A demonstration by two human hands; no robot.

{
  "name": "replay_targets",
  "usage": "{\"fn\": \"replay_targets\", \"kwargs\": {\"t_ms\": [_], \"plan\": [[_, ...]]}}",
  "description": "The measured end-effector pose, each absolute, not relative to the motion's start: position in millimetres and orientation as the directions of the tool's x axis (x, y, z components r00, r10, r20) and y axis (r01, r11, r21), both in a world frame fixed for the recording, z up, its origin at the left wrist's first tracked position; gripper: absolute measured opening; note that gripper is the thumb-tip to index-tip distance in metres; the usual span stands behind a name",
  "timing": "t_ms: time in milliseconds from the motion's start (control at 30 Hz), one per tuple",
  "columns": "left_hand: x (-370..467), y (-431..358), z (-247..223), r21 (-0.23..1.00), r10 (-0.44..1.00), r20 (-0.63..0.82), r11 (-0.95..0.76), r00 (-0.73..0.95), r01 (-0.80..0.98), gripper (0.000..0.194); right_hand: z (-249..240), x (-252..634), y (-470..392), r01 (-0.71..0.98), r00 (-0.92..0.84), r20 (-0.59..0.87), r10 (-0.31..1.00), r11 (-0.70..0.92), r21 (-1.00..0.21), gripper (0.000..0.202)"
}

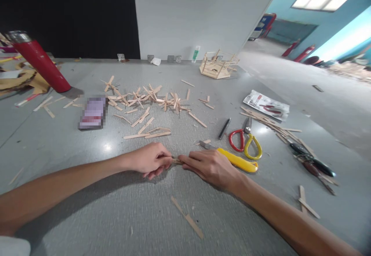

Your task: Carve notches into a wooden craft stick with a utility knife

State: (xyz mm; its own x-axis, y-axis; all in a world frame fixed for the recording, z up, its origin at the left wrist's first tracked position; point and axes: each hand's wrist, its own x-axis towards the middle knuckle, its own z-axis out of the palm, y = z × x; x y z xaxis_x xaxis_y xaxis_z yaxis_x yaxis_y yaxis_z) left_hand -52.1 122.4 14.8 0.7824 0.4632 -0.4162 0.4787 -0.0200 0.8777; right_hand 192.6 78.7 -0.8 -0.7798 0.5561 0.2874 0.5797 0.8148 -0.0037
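Observation:
My left hand [155, 159] is closed in a pinch on one end of a small piece of wooden craft stick [176, 161]. Fingers of my right hand [210, 167] press together on its other end, so only a short stretch shows between the hands. Just beyond my right hand lies a yellow utility knife [239, 161], its blade pointing left. Scissors with one red and one yellow handle [247, 142] rest past the knife, beside a black pen [224, 128]. A broken craft stick [188, 219] lies on the grey table [130, 209] nearer to me.
Loose craft sticks [150, 95] are scattered across the table's middle. A red flask [43, 63] and a phone-like, pixelated object [93, 113] stand left. At right lie a white packet [266, 105] and dark-handled tools [313, 161]. A stick-built frame [217, 70] sits behind.

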Motion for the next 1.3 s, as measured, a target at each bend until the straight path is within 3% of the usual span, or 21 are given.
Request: {"fn": "replay_targets", "kwargs": {"t_ms": [333,500,733,867,967,1067,1300], "plan": [[-54,129,17,0.883,0.402,-0.414,-0.041,0.817,0.468,0.035,17,187,71,0.455,-0.884,0.323,0.339,0.786,0.418,0.023],[-57,136,20,0.887,0.267,-0.423,-0.073,0.866,0.456,0.03,17,184,67,0.368,-0.917,0.325,0.231,0.801,0.472,0.023],[-59,137,21,0.903,0.243,-0.401,-0.057,0.883,0.426,0.032,15,185,62,0.347,-0.927,0.315,0.201,0.775,0.528,0.025],[-54,129,19,0.904,0.394,-0.345,-0.105,0.852,0.415,0.034,11,183,60,0.488,-0.87,0.338,0.359,0.72,0.493,0.022],[-48,119,20,0.885,0.537,-0.281,-0.177,0.796,0.431,0.037,7,180,56,0.639,-0.769,0.295,0.567,0.68,0.359,0.022],[-45,114,21,0.865,0.576,-0.257,-0.22,0.776,0.451,0.037,7,177,51,0.713,-0.701,0.241,0.671,0.65,0.263,0.028],[-47,121,19,0.849,0.532,-0.434,-0.03,0.727,0.528,0.038,16,160,38,0.611,-0.778,0.301,0.551,0.555,0.565,0.03]]}}
